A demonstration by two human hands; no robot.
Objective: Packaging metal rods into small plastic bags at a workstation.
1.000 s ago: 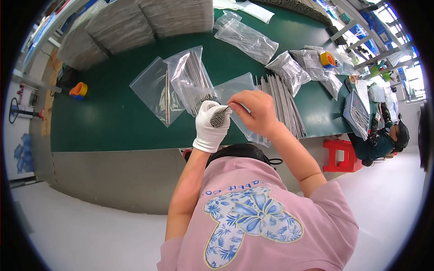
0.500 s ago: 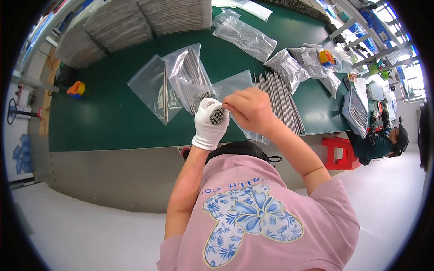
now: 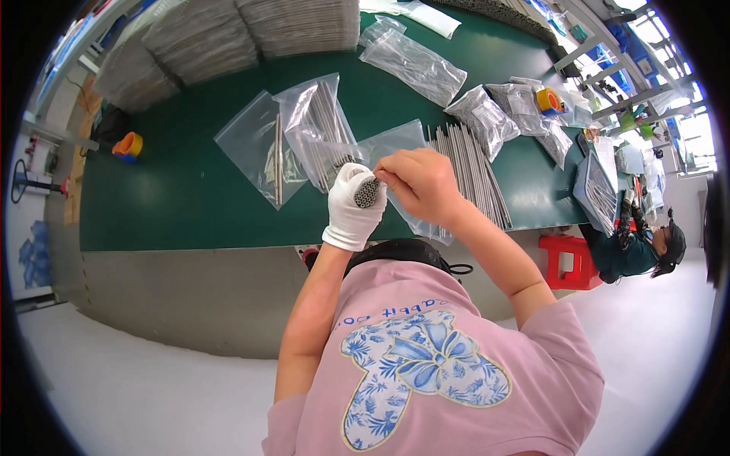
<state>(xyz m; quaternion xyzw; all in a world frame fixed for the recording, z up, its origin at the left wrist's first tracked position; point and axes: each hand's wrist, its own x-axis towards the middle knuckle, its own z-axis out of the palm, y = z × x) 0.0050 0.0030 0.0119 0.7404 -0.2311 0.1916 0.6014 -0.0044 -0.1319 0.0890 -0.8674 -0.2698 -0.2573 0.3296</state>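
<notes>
In a white glove, my left hand is wrapped round a bundle of thin metal tubes, whose open ends point toward me. My bare right hand is closed in a pinch at the right edge of those ends; whatever lies between its fingertips is too small to make out. Just beyond the glove lies a clear plastic bag with several rods in it. A flat clear bag with a couple of rods on top is to its left. Loose metal rods lie side by side right of my right hand.
Stacked wrapped packs stand at the far left of the green table. A tape roll sits near the left end. Filled plastic bags and a blue tray are at right, beside a co-worker and a red stool.
Both my hands keep nearly the same pose around the tube ends. At the far right, the co-worker's arms have shifted slightly.
</notes>
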